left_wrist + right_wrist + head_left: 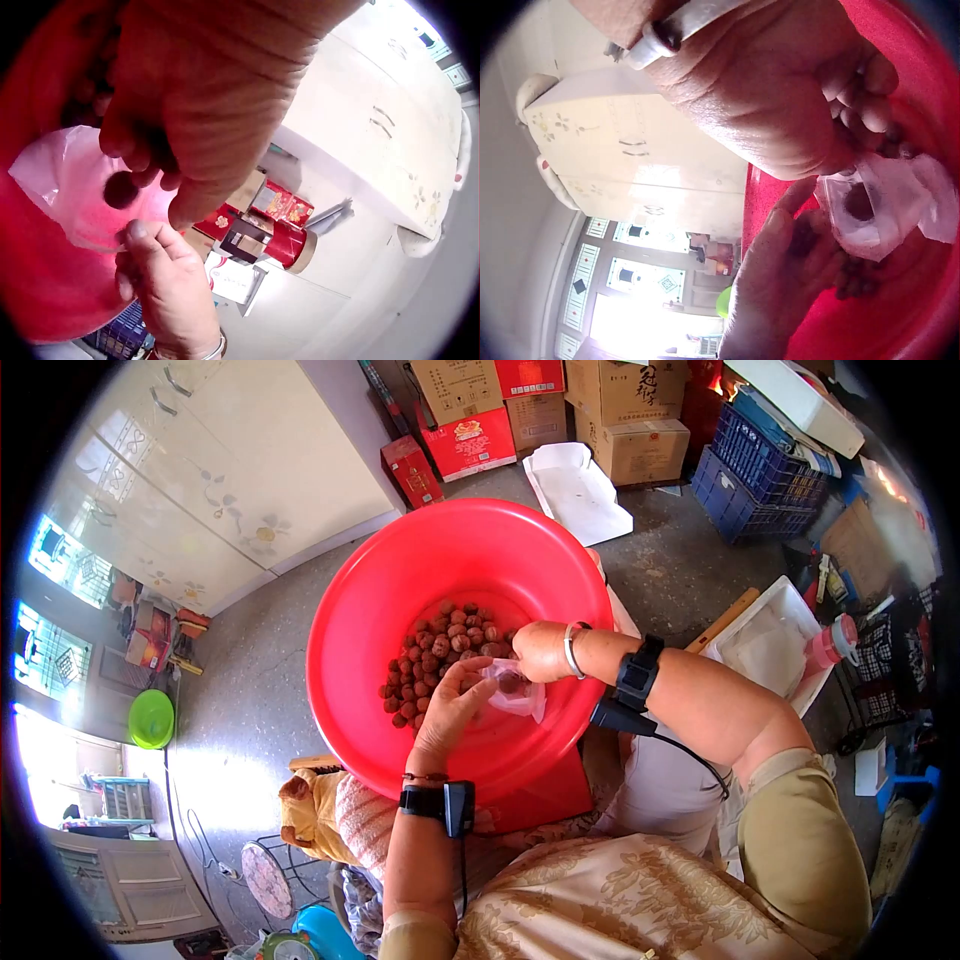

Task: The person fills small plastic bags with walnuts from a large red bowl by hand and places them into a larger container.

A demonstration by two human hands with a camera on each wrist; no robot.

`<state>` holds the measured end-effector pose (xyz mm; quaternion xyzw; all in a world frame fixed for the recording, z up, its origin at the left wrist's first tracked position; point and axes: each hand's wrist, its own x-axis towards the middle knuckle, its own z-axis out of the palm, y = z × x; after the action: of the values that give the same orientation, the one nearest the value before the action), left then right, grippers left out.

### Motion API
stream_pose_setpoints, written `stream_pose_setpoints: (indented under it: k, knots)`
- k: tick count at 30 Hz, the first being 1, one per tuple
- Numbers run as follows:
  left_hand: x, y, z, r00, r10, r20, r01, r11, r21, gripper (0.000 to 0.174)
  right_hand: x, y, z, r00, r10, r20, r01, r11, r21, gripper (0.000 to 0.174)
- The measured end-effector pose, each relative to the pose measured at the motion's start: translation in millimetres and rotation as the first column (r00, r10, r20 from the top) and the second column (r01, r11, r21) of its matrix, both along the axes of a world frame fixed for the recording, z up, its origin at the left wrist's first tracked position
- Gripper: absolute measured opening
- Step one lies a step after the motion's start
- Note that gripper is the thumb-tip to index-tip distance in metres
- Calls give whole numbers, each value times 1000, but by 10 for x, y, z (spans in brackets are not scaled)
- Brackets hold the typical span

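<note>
A wide red basin holds a heap of brown, wrinkled walnuts. Over the heap's near right side is a small translucent plastic bag, with one dark walnut showing in it. My right hand comes in from the right and pinches the bag's rim between thumb and fingers, seen in the left wrist view. From the near left, my left hand holds the bag's other side with curled fingers; its palm is in shadow. The right hand's fingertips are partly hidden in the head view.
The basin sits close before the person's lap. Cardboard boxes and a white foam tray lie beyond it. Blue crates stand at the back right, and another white tray at the right. A pale cabinet fills the left back.
</note>
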<state>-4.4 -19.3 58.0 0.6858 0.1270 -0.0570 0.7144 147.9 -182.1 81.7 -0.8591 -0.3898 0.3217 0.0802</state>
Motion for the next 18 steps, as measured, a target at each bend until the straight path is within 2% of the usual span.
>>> stream_pose_setpoints:
  k: [1,3,6,10,12,18]
  knots:
    - [8,8,-45,1000,0,0,0,1000,0,43,-10,-6,18,1000,0,0,0,1000,0,25]
    - [20,20,-134,995,22,101,-9,992,-126,44,-27,-16,44,1000,-19,20,19,1000,-2,24]
    - [27,17,-206,992,55,116,-35,985,-168,44,-28,-20,64,999,2,32,-1,1000,-28,24]
    - [27,-13,-147,990,102,97,-90,988,-123,40,-15,-26,12,997,10,72,-12,1000,18,25]
    - [32,-21,-81,991,118,58,-112,988,-108,39,3,-14,-2,1000,-17,23,18,1000,-16,26]
    - [14,-49,26,993,101,56,-97,993,-66,44,-5,-18,26,998,6,63,-6,1000,-8,27]
